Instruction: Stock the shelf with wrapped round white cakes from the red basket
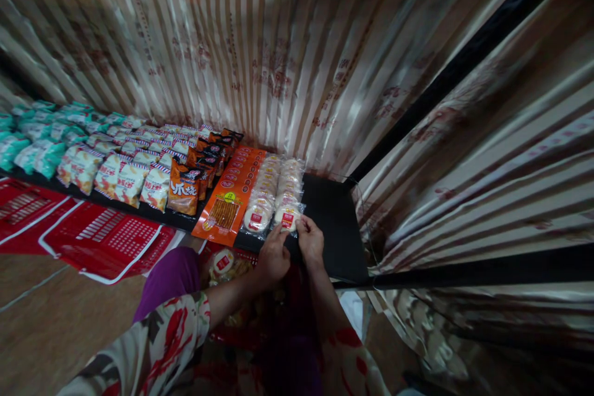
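My left hand (273, 257) and my right hand (310, 240) meet at the front edge of a black shelf (336, 223). Both pinch the near end of a clear packet of round white cakes with a red label (288, 218). That packet heads a row of the same packets (288, 182) running back toward the curtain. A second row of these packets (262, 198) lies just to its left. Fingers of both hands are curled closed on the packet's edge.
Left of the cakes lie long orange snack packs (231, 195), dark orange bags (184, 192), white-and-red bags (130, 179) and teal bags (32, 148). Red plastic baskets (102, 241) sit below the shelf on the left. More packets (223, 263) lie under my arms. A striped curtain (278, 55) hangs behind.
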{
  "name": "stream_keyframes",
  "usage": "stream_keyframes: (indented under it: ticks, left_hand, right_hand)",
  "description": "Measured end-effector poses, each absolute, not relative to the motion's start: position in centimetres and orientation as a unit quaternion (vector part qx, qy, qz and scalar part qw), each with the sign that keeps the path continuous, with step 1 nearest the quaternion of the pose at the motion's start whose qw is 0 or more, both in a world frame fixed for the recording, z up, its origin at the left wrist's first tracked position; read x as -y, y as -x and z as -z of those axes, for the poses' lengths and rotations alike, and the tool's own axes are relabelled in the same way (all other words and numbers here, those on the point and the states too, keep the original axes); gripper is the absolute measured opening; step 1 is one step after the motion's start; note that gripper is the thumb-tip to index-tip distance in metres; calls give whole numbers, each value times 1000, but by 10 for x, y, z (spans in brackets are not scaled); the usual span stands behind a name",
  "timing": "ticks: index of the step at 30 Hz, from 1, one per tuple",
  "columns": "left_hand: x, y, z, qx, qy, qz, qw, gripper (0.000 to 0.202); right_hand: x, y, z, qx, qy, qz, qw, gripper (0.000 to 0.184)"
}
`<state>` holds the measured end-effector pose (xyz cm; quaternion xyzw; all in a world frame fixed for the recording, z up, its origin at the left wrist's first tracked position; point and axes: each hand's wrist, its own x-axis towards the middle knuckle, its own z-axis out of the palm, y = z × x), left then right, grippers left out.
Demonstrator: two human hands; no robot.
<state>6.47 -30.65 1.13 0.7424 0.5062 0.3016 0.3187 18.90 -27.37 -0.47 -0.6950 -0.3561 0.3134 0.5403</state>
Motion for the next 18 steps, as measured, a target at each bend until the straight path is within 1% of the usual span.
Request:
stream_keyframes:
  ticks: [5,11,14,18]
  left_hand:
    - [302,-67,-11,-518,-742,-294,308,54]
    - [297,-69,-17,-524,-740,-283,312,54]
    - [293,-70,-15,-524,-740,-281,314,53]
    - [290,-71,-10,-517,-746,-286,306,54]
  right_hand:
    - [267,-191,8,363,697,-315,532,54]
    - [256,-192,12,376,698,-300,531,52]
    - [254,-191,10,396,715,-269,511,52]
    - [256,-190,3,417,756,-206,461,47]
